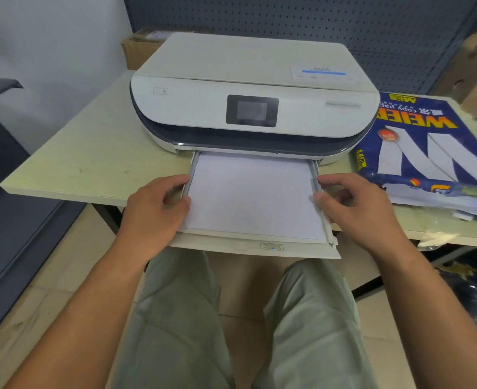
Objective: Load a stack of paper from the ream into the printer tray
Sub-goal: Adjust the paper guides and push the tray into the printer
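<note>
Nearest, the tray (255,249) juts out past the tabletop (91,153) edge, with the paper stack (252,197) lying flat in it. The left hand (154,211) pinches the stack's left edge and the tray's side; the right hand (363,206) grips the right side likewise. The stack's long axis seems to run straight into the printer (254,94). Uneven pushing could skew the sheets or buckle them. The opened ream (428,153) lies to the right.
</note>
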